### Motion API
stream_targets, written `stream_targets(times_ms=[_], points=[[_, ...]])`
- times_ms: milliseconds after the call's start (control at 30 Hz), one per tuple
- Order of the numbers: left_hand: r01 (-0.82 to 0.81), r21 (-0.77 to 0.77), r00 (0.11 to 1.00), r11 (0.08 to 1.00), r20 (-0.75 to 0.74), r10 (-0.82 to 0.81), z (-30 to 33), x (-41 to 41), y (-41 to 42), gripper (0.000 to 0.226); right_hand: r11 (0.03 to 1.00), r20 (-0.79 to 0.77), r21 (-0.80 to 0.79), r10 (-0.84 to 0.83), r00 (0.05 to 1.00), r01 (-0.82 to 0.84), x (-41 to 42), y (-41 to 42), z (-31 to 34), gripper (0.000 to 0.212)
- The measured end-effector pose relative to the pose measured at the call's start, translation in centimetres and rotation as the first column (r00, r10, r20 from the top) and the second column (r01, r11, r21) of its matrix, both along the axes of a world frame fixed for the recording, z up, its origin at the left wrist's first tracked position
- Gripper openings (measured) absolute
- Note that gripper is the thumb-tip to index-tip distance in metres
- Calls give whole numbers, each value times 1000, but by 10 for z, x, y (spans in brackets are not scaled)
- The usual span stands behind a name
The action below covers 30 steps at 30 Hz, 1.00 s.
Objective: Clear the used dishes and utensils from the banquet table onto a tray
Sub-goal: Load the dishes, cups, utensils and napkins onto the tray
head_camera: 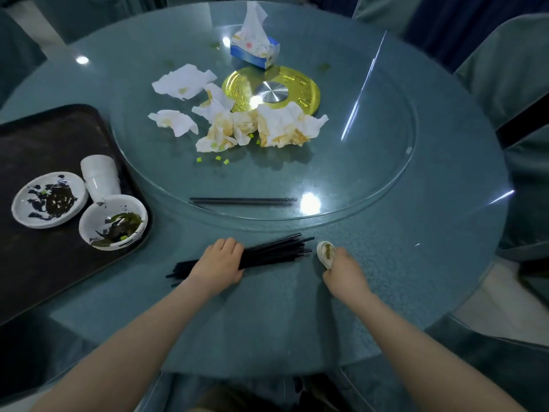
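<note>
Glossy clear glass on the turntable (371, 179), catching bright glare. Pebbled, finely rough sheen over the teal desk (416, 278). Shiny gold metal disc (300, 84) with a brushed steel hub (271, 92) at its centre. Soft, crumpled paper in the napkins (184, 81), stained yellow. Printed glossy card on the tissue box (255, 52). Matt dark, scuffed plastic on the tray (44, 138). Smooth glazed white on the plate (20, 203), bowl (89, 224) and spoon (325, 252). White matt plastic cups (99, 176). Smooth black chopsticks (276, 249), faintly shiny.
</note>
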<state>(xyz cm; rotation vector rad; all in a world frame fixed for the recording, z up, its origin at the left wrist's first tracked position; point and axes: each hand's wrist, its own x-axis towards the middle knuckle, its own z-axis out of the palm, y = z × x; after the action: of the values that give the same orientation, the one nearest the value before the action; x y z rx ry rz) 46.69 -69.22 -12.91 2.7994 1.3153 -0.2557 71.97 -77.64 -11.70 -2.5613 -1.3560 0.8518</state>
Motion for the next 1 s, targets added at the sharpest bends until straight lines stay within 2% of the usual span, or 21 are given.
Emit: stream_targets(times_ms=[133, 267, 500, 900, 1000], points=[[-139, -136, 988, 981, -83, 129, 4, 12, 6, 36, 1000, -27, -3, -2, 1000, 2, 3, -2, 2, 40], [-256, -279, 967, 926, -93, 239, 9, 18, 7, 45, 1000, -36, -8, 6, 999, -7, 8, -7, 3, 37], [-279, -240, 960, 930, -99, 262, 6, 13, -8, 28, 1000, -50, 7, -16, 999, 16, 13, -12, 11, 32], [-375, -254, 927, 892, -77, 368, 20, 0, -9, 31, 986, -84, 144, 101, 991, -88, 9, 1, 29, 17], [-429, -268, 898, 863, -25, 439, 30, -12, -13, 27, 977, -89, 167, 148, 985, -132, 1, 11, 36, 24]])
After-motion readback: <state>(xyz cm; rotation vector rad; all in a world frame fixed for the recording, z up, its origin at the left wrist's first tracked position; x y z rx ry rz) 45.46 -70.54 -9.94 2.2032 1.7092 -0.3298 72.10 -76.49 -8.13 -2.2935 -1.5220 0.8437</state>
